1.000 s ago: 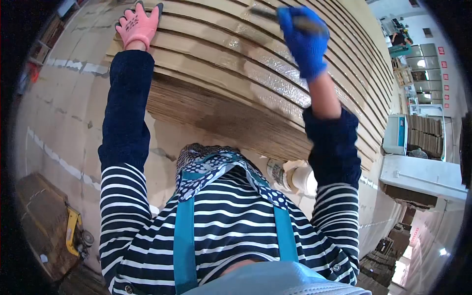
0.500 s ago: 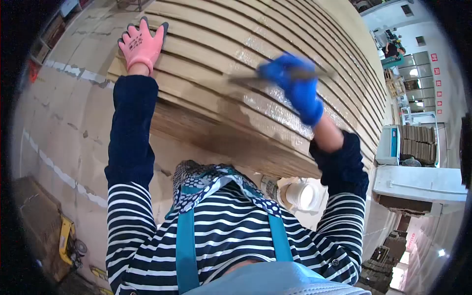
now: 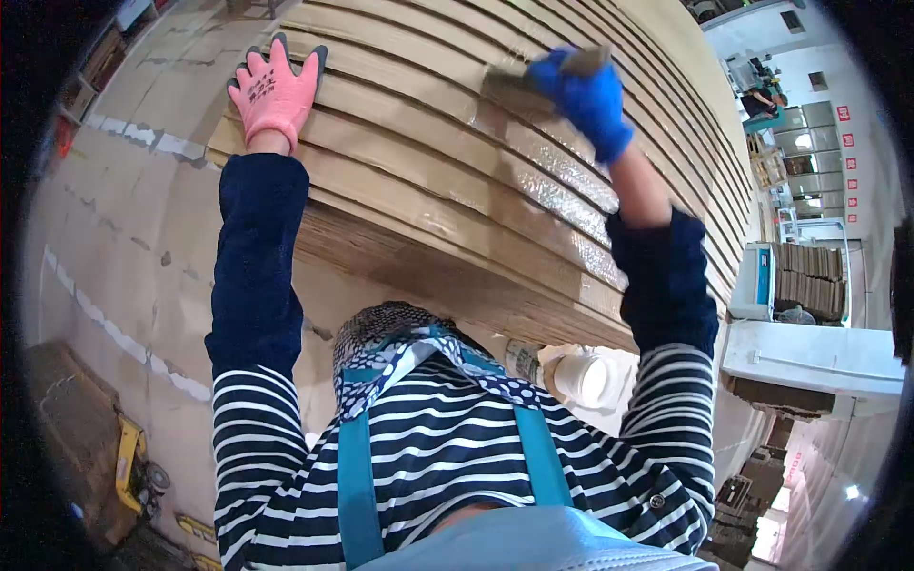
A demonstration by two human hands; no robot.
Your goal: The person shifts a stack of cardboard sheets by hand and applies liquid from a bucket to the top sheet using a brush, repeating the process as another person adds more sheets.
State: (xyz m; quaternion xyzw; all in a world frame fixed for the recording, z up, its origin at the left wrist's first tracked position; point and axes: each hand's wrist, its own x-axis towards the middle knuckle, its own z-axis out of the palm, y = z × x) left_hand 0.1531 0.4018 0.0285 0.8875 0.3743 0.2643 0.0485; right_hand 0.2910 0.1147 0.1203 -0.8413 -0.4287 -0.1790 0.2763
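Note:
Overlapping cardboard sheets point(image 3: 400, 181) are fanned out in a stepped stack, their edges forming long parallel rows. In a pink glove with dark fingertips, my left hand point(image 3: 276, 93) lies flat on the stack's left end, fingers spread. My right hand point(image 3: 586, 105), in a blue glove, is closed around the handle of a wide brush point(image 3: 514, 90). The brush head is over the sheets and seems to touch them, though it is slightly blurred. A shiny wet band point(image 3: 557, 186) runs across the rows below the brush.
A white bucket point(image 3: 584, 379) with pale contents stands on the floor by the stack's near side. A yellow pallet jack point(image 3: 129, 466) is at the lower left. To the right are stacked cardboard point(image 3: 807, 282), a white machine point(image 3: 809, 357) and another person point(image 3: 762, 102) farther off.
My right hand and the brush have moved up, farther from my body across the sheets. My left hand has stayed in place.

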